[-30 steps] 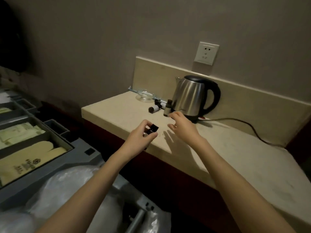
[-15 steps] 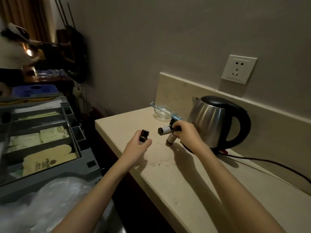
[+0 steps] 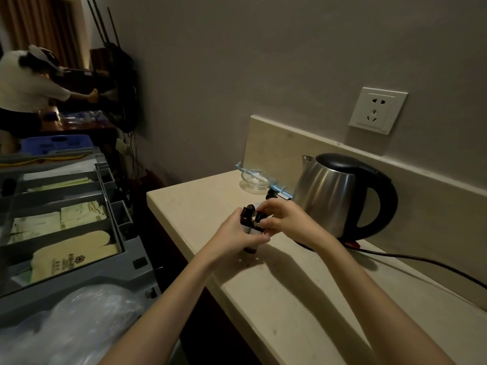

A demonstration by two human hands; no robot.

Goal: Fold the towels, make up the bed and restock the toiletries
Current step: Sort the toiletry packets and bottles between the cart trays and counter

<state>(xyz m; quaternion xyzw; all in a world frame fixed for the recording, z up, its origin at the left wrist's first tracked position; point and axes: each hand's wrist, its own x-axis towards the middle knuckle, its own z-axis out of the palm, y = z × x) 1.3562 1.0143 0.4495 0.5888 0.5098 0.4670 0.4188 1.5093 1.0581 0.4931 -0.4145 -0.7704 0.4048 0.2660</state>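
Restocking toiletries, by the look of it: gathering small dark bottles (image 3: 251,227) at frame centre, just above the pale tabletop (image 3: 303,299). Left hand (image 3: 237,237) wrapping round the lower bodies of the bottles, caps poking up above the fingers. Right hand (image 3: 286,219) pinching at the cap end of the same cluster, touching the left hand, so both hands meeting on the bottles. Exact bottle count hard to tell in the dim light; at least two. Another dark cap (image 3: 271,194) showing just behind the hands, beside the kettle (image 3: 334,196) at centre right. Glass dish (image 3: 255,179) sitting further back by the wall. Cart tray (image 3: 126,241) with packets (image 3: 79,212) and slippers (image 3: 71,255) waiting at frame left.

Next move probably calling for a firm one-handed hold on the cluster, freeing the right hand, then carrying the bottles across to the tray or standing them upright without knocking the kettle.
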